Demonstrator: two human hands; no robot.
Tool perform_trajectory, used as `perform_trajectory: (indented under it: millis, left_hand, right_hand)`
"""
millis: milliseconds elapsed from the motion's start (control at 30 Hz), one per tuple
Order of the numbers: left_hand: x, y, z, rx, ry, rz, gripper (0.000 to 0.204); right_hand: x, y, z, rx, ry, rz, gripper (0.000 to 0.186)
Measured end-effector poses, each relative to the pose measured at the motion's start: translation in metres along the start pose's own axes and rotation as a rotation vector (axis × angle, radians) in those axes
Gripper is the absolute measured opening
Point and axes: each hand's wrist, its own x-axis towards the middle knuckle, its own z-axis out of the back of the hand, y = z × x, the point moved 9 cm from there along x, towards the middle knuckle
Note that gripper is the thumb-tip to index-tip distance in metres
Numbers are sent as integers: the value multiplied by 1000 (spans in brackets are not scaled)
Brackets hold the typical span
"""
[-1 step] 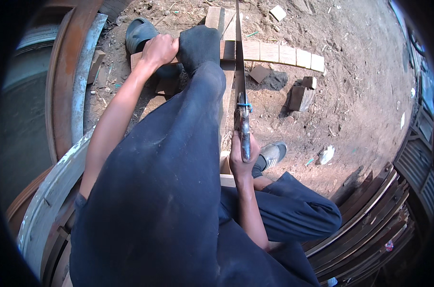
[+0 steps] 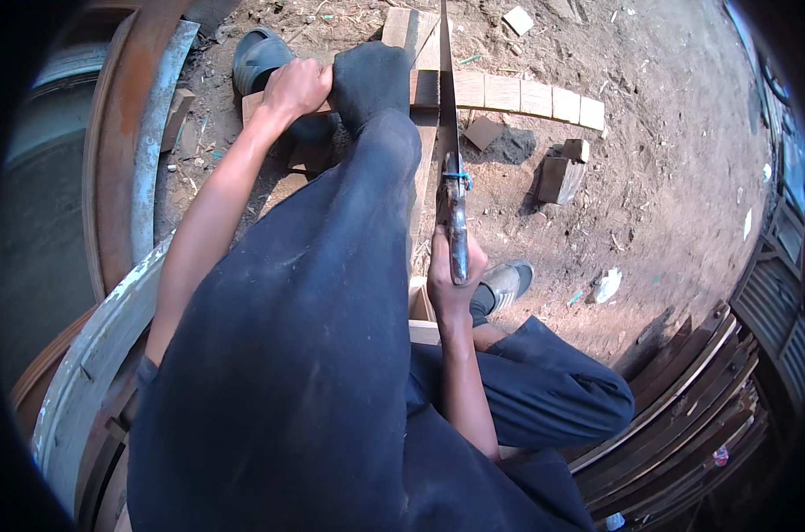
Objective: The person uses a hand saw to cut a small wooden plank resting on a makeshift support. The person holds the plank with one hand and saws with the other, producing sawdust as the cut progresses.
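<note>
My left hand (image 2: pixel 298 87) is closed on a light wooden plank (image 2: pixel 522 96), beside my dark-socked foot (image 2: pixel 369 84), which rests on the plank. The plank lies crosswise over another timber (image 2: pixel 394 27) and has several crosswise lines along its right part. My right hand (image 2: pixel 451 266) grips the handle of a handsaw (image 2: pixel 457 217) with blue cord tied near the handle. The long blade points away from me and crosses the plank just right of my foot.
Wood blocks (image 2: pixel 558 177) and small offcuts (image 2: pixel 482 131) lie on the dirt ground (image 2: pixel 668 177). Old door frames (image 2: pixel 110 160) lean at the left. Stacked dark boards (image 2: pixel 668 408) are at lower right, near corrugated sheeting (image 2: pixel 766 293). A loose grey sandal (image 2: pixel 256 62) sits beside my left hand.
My right hand and the saw have shifted slightly forward, away from my body. My left hand and foot have stayed almost where they were.
</note>
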Motion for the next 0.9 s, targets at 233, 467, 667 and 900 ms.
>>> perform_trajectory:
  millis: [233,467,667,900]
  left_hand:
    - [9,-1,8,-5,-53,-16,45]
    - [9,0,2,-21,-33,-18,47]
    - [6,3,4,-15,-56,-9,47]
    - [10,4,1,-7,-54,-15,46]
  right_hand:
    - [30,-13,-9,25,5,-21,7]
    - [46,1,-15,40,2,-19,8]
    - [6,-9,0,-42,-1,1,7]
    - [43,-3,-9,52,23,-42,10]
